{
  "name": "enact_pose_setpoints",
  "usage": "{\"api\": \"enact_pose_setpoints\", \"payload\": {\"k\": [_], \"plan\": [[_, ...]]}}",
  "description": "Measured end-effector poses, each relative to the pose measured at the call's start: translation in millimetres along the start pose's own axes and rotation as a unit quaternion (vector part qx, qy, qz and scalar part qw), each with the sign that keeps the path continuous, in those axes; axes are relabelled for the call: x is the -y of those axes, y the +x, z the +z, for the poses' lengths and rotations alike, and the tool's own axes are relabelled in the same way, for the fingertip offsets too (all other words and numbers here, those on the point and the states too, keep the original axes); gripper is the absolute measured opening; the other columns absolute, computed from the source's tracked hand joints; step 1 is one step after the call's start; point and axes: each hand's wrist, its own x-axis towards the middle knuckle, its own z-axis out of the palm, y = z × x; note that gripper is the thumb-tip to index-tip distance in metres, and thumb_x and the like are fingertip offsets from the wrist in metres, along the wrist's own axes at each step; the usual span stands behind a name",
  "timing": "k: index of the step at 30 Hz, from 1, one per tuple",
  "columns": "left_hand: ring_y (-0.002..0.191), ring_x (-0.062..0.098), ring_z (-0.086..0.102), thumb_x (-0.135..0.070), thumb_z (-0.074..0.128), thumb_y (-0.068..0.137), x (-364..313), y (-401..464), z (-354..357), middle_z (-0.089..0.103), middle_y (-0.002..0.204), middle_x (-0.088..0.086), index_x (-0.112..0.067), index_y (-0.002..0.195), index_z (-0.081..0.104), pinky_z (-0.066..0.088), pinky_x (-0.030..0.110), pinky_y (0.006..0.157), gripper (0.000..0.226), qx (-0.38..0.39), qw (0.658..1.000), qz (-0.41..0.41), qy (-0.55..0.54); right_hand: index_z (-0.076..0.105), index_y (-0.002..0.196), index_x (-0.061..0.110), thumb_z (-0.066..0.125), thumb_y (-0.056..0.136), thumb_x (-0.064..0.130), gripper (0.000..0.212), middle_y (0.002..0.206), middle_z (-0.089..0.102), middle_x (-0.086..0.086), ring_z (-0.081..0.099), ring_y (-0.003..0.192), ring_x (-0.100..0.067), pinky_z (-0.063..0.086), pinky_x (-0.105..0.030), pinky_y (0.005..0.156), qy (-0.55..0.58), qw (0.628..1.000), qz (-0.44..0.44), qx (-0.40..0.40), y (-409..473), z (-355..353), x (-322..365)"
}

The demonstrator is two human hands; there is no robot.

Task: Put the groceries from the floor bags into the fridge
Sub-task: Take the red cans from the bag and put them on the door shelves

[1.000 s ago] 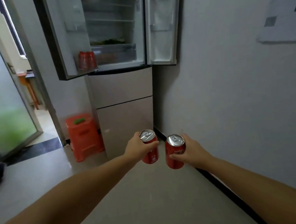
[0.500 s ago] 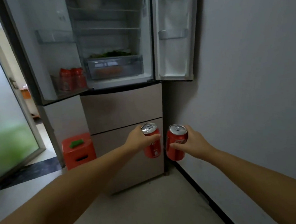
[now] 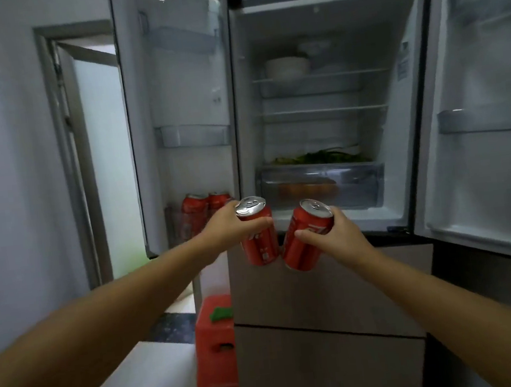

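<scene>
Both arms are reaching forward toward the open fridge (image 3: pixel 319 123), each hand wrapping a red soda can. The left hand (image 3: pixel 229 227) is curling its fingers and thumb around the left can (image 3: pixel 258 237), which is standing nearly upright with its silver top showing, in front of the lower edge of the fridge compartment. The right hand (image 3: pixel 337 235) is closing around the right can (image 3: pixel 306 238), which is tilting with its top leaning right; the two cans are sitting just beside each other, their lower ends close to touching, though contact cannot be told. Both fridge doors are standing wide. In the bottom bin of the left door (image 3: pixel 182 106), two more red cans (image 3: pixel 202 208) are sitting side by side, just behind the left hand. Inside, a white bowl (image 3: pixel 288 68) is resting on the top shelf, leafy greens (image 3: pixel 323 158) are lying above the clear crisper drawer (image 3: pixel 319 186), and something orange is showing blurred through the drawer front. Below the left door, a red plastic stool (image 3: pixel 217 351) is standing on the floor beside the fridge's lower drawers, carrying a small green item (image 3: pixel 221 313) on top.
</scene>
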Motion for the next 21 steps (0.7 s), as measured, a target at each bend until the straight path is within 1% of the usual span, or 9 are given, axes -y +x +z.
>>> {"api": "enact_pose_setpoints", "payload": {"k": [3, 6, 7, 10, 12, 16, 18, 20, 21], "plan": [[0.083, 0.008, 0.065, -0.037, 0.077, 0.074, -24.5, 55.3, -45.1, 0.069, 0.094, -0.004, -0.02, 0.107, 0.06, 0.051, 0.021, 0.067, 0.041, -0.071, 0.995, 0.049, 0.045, 0.044, 0.12, 0.025, 0.079, 0.074, 0.027, 0.058, 0.106, 0.058, 0.008, 0.058, 0.103, -0.013, 0.05, -0.031, 0.088, 0.043, 0.996, -0.074, 0.021, 77.7, 10.1, 24.4], [0.083, 0.01, 0.064, -0.035, 0.073, 0.079, -62.2, 96.8, -87.1, 0.066, 0.088, -0.006, -0.025, 0.095, 0.06, 0.051, 0.023, 0.07, 0.023, -0.119, 0.987, 0.082, 0.071, 0.044, 0.119, 0.025, 0.077, 0.077, 0.025, 0.055, 0.097, 0.056, 0.015, 0.057, 0.091, -0.003, 0.048, -0.018, 0.076, 0.068, 0.987, -0.143, 0.038, 146.6, 8.4, 57.7], [0.081, 0.008, 0.063, -0.033, 0.072, 0.08, -75.9, 108.3, -99.3, 0.065, 0.086, -0.007, -0.028, 0.089, 0.058, 0.052, 0.022, 0.07, 0.018, -0.136, 0.982, 0.098, 0.083, 0.044, 0.122, 0.023, 0.077, 0.077, 0.024, 0.056, 0.097, 0.056, 0.015, 0.056, 0.09, 0.0, 0.049, -0.018, 0.075, 0.079, 0.982, -0.168, 0.038, 168.7, 6.8, 69.7], [0.082, 0.007, 0.062, -0.034, 0.072, 0.08, -108.4, 139.2, -131.2, 0.064, 0.087, -0.008, -0.031, 0.089, 0.054, 0.053, 0.023, 0.069, 0.02, -0.19, 0.968, 0.128, 0.104, 0.046, 0.118, 0.021, 0.078, 0.075, 0.022, 0.054, 0.102, 0.06, 0.008, 0.06, 0.097, -0.01, 0.054, -0.037, 0.089, 0.13, 0.967, -0.217, 0.037, 231.3, 7.0, 97.4], [0.086, 0.01, 0.062, -0.036, 0.073, 0.078, -121.6, 155.1, -147.5, 0.064, 0.09, -0.006, -0.028, 0.096, 0.055, 0.052, 0.024, 0.069, 0.026, -0.222, 0.958, 0.13, 0.13, 0.046, 0.116, 0.021, 0.078, 0.075, 0.022, 0.052, 0.103, 0.06, 0.006, 0.061, 0.103, -0.016, 0.053, -0.043, 0.094, 0.154, 0.957, -0.241, 0.039, 266.4, 12.9, 110.9], [0.088, 0.012, 0.062, -0.039, 0.076, 0.075, -128.5, 178.1, -168.3, 0.064, 0.098, 0.0, -0.016, 0.111, 0.054, 0.052, 0.025, 0.073, 0.048, -0.304, 0.932, 0.115, 0.158, 0.046, 0.117, 0.019, 0.08, 0.074, 0.025, 0.055, 0.106, 0.06, 0.003, 0.061, 0.105, -0.018, 0.052, -0.045, 0.094, 0.178, 0.943, -0.274, 0.063, 318.6, 39.2, 130.0], [0.081, 0.007, 0.059, -0.037, 0.075, 0.076, -125.0, 187.9, -173.3, 0.061, 0.093, -0.003, -0.016, 0.109, 0.052, 0.049, 0.021, 0.066, 0.045, -0.334, 0.921, 0.102, 0.176, 0.048, 0.116, 0.019, 0.081, 0.071, 0.029, 0.056, 0.109, 0.062, 0.0, 0.062, 0.103, -0.019, 0.053, -0.047, 0.093, 0.181, 0.941, -0.274, 0.076, 340.8, 57.4, 133.8], [0.08, 0.007, 0.059, -0.039, 0.075, 0.076, -116.8, 198.1, -176.9, 0.06, 0.092, -0.003, -0.016, 0.108, 0.053, 0.047, 0.02, 0.062, 0.046, -0.347, 0.913, 0.066, 0.202, 0.051, 0.105, 0.023, 0.08, 0.072, 0.03, 0.045, 0.101, 0.062, 0.004, 0.062, 0.101, -0.018, 0.053, -0.045, 0.091, 0.18, 0.94, -0.271, 0.099, 357.4, 73.1, 133.7], [0.082, 0.01, 0.06, -0.041, 0.075, 0.075, -111.9, 201.8, -176.5, 0.061, 0.094, -0.001, -0.016, 0.108, 0.053, 0.049, 0.022, 0.064, 0.047, -0.349, 0.91, 0.044, 0.219, 0.05, 0.101, 0.025, 0.079, 0.074, 0.029, 0.04, 0.097, 0.061, 0.006, 0.062, 0.099, -0.017, 0.054, -0.041, 0.089, 0.173, 0.94, -0.269, 0.122, 361.8, 79.4, 132.5]]}}
